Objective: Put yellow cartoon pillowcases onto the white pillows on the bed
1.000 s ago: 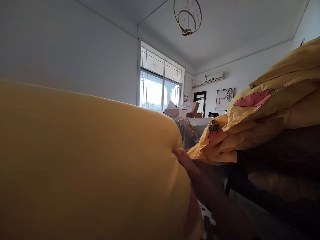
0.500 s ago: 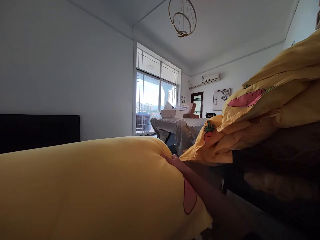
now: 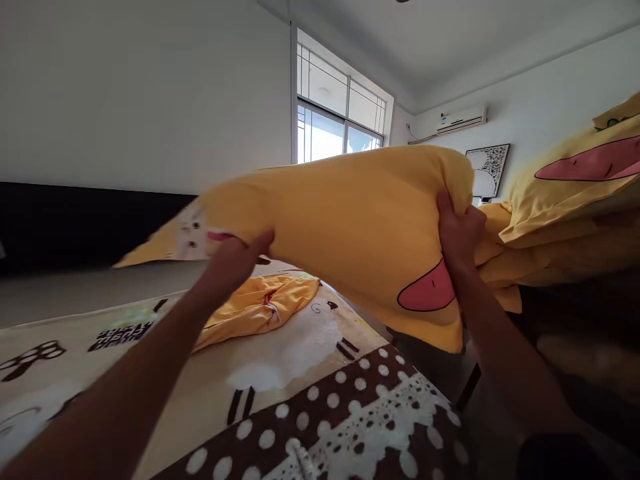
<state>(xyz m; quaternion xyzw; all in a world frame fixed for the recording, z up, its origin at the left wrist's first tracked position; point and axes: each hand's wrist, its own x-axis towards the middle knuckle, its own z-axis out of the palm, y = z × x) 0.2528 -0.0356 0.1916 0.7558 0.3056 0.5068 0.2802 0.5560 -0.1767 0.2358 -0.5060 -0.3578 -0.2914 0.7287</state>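
One plump yellow fabric pillow [image 3: 355, 213] is airborne mid-frame, not yet laid down. Left hand [image 3: 241, 257] and right hand [image 3: 461, 233] pinch it.

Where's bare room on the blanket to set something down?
Two patches of blanket: between the yellow cloth and the dotted border, and left of the left forearm. Crowded: below the pillow, where the cloth lies, and beside the right hand, at the heaped bedding.

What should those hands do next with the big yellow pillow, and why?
Maybe move the pillow a little left, over the blanket: the left hand and right hand hold it up, and its right end seems to stick out past the blanket's edge.
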